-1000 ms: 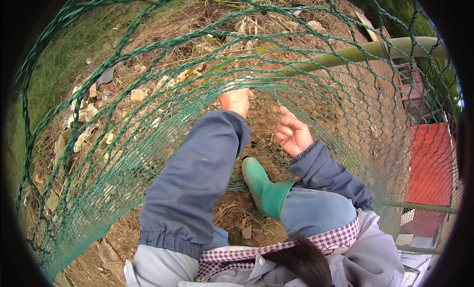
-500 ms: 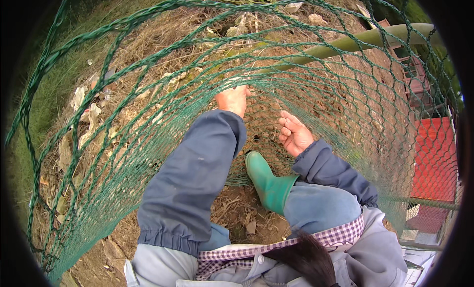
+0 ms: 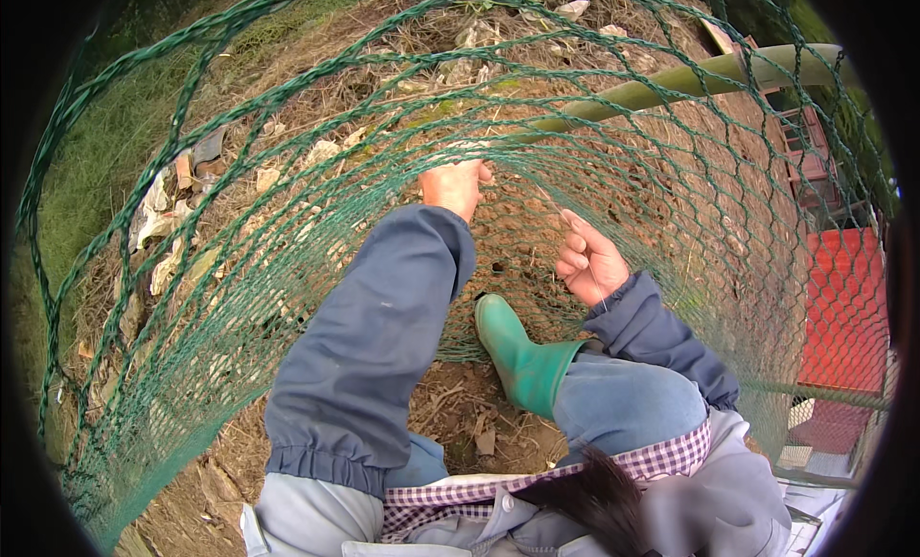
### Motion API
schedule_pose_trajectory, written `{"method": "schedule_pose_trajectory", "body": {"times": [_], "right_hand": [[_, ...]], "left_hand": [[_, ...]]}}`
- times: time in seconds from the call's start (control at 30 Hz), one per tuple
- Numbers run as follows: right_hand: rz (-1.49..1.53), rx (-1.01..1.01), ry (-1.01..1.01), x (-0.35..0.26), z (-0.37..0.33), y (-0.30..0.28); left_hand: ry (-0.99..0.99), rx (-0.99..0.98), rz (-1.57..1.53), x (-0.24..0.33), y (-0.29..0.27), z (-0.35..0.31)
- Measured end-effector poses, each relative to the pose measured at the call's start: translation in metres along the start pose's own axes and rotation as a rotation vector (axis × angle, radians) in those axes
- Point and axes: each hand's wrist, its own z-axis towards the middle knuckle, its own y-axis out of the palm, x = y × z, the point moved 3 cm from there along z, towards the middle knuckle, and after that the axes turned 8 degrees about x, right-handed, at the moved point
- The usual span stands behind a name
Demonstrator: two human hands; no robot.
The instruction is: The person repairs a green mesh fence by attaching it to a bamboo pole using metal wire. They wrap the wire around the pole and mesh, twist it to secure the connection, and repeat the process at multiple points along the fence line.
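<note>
Green mesh netting [image 3: 379,195] surrounds me, bunched tightly in front. My left hand [image 3: 452,187] is closed at the bunched mesh, beside the low end of a greenish pole [image 3: 637,95]; part of the fingers is hidden behind strands. To its right, my right hand [image 3: 591,260] pinches a thin strand, a wire or string [image 3: 550,199], which runs up toward the gathered netting. A loose tail of it hangs below the fingers. My green rubber boot [image 3: 517,351] rests on the ground below the right hand.
Dry grass and pale scraps of litter [image 3: 158,212] cover the slope at left. Bare brown soil lies beyond the mesh. A red panel [image 3: 845,308] and a horizontal bar [image 3: 843,394] stand at far right. Netting hangs close on both sides.
My right hand has moved a little right and down, drawing the thin strand with it. The netting at upper left has shifted. My left hand stays at the bunched mesh.
</note>
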Motion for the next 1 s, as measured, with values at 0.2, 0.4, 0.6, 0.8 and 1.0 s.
{"method": "schedule_pose_trajectory", "body": {"times": [0.2, 0.4, 0.6, 0.8, 1.0], "right_hand": [[-0.176, -0.062, 0.030, 0.008, 0.008, 0.039], [-0.185, 0.146, 0.067, 0.014, -0.006, 0.029], [0.061, 0.078, 0.289, 0.017, -0.023, 0.031], [-0.019, 0.010, 0.291, 0.036, -0.016, 0.062], [-0.025, 0.155, 0.029, 0.019, 0.013, 0.067]], "left_hand": [[-0.002, -0.011, -0.056, 0.008, 0.004, -0.007], [0.094, -0.033, -0.076, 0.006, 0.012, 0.002], [0.180, -0.081, 0.087, -0.002, 0.023, 0.010], [0.159, -0.057, 0.011, 0.004, 0.018, -0.003], [0.136, -0.064, 0.023, 0.007, 0.015, -0.006]]}}
